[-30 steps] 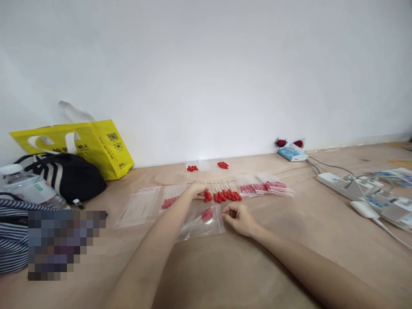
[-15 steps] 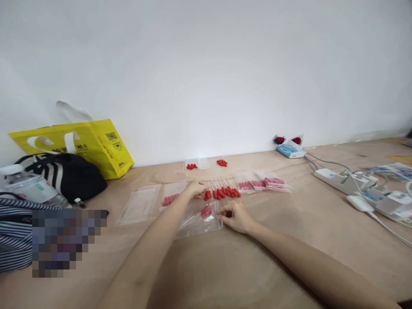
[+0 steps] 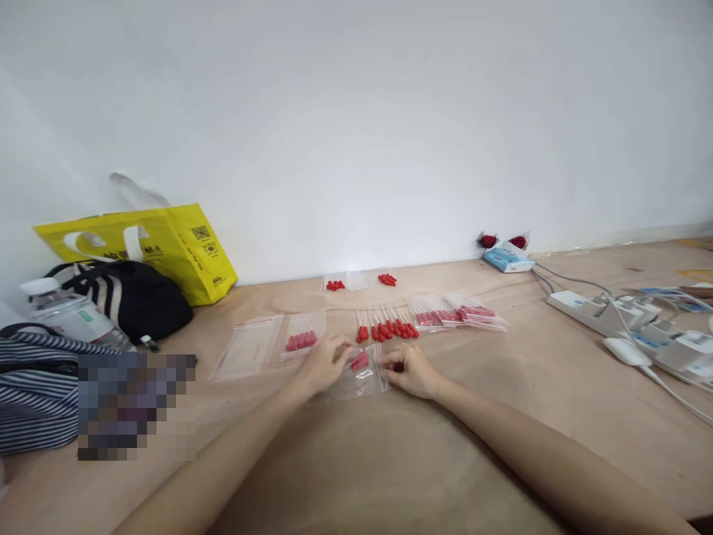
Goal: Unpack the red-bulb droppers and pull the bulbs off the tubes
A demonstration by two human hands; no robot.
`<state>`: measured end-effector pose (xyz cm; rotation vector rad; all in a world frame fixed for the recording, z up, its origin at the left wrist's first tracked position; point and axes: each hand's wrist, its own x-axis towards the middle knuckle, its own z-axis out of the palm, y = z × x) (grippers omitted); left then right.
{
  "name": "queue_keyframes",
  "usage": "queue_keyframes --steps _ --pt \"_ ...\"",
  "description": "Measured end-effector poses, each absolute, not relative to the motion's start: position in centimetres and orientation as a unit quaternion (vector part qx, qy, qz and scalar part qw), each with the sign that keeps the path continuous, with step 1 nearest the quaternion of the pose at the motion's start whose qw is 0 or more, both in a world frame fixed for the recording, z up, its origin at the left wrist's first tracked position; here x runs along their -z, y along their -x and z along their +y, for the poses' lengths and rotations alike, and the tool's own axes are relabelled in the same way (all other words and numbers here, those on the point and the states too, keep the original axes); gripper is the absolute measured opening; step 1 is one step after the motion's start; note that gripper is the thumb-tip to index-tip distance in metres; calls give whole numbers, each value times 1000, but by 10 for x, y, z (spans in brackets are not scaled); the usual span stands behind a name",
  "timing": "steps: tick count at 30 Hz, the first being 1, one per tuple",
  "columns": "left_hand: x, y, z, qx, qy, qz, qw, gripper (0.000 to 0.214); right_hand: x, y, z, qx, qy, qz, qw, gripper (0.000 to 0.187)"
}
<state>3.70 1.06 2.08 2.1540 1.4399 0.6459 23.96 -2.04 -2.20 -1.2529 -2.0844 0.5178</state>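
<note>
Centre of bench (image 3: 501, 446), just short of the row of red-capped sticks (image 3: 387, 329): holding small clear bag (image 3: 368, 377) flat, long axis running left-right. Pinching its right edge with right hand (image 3: 409, 369), fingers closed on the plastic. Resting left hand (image 3: 326, 364) on the left end, fingers curled; can't tell if gripping. Keeping red pieces (image 3: 359, 362) inside, nearer the left fingers.

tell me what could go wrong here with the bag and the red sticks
1. The bag is thin and limp between the left hand and right hand; the red sticks in it could slide out if it tips.
2. The loose row of sticks lies just beyond both hands; a knuckle or the bag could scatter it.
</note>
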Motion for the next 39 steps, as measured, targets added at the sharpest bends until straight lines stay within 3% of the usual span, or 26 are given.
queue_keyframes --steps 5,9,21,29,34,39 --pt "0 -9 -23 -196 -858 449 157 34 19 -236 -18 -188 453 -815 309 13" --pt "2 -8 -23 -170 -875 420 168 36 18 -230 -14 -202 461 -810 302 12" --pt "-3 -7 -26 -147 -880 420 165 37 19 -232 -16 -226 450 -803 318 34" --pt "-2 -6 -24 -160 -878 417 172 36 12 -230 -24 -232 452 -803 312 17" --pt "-3 -5 -25 -164 -876 416 178 36 16 -243 -29 -327 429 -765 352 12" --pt "-5 -3 -25 -160 -877 418 174 36 20 -266 -27 -478 397 -669 407 26"
